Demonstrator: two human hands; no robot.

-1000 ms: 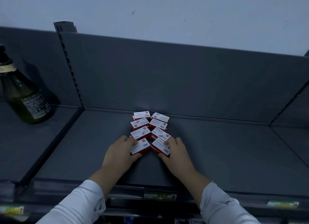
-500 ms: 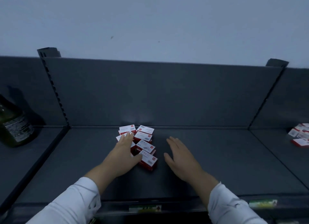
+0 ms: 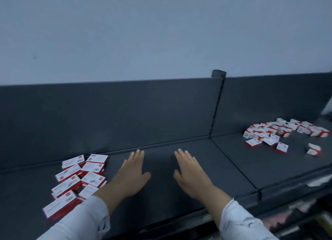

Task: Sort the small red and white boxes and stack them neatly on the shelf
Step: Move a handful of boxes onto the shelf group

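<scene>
**Both hands flat and empty between two groups of boxes**

The left hand [image 3: 132, 175] and the right hand [image 3: 190, 173] are both spread open, palms down, fingers straight and pointing toward the far back panel [image 3: 125, 114]. Neither holds anything. They hover over or rest on a bare stretch of the dark grey shelf [image 3: 161, 195]; whether the palms touch the surface cannot be told. The hands are apart from each other, and pale sleeves cover both forearms.

Just left of the left hand lies the arranged group of boxes [image 3: 79, 178]: small, flat, rectangular cartons with white printed tops, a small red logo at one corner and red sides. They sit in two rows running from near to far, close together, some stacked in more than one layer. The left forearm crosses in front of the nearest ones.

Well apart, on the next shelf section to the right past an upright slotted post [image 3: 218, 105], a loose heap of boxes [image 3: 280, 132] of the same red and white kind lies scattered at mixed angles, with a few strays nearer the front.
</scene>
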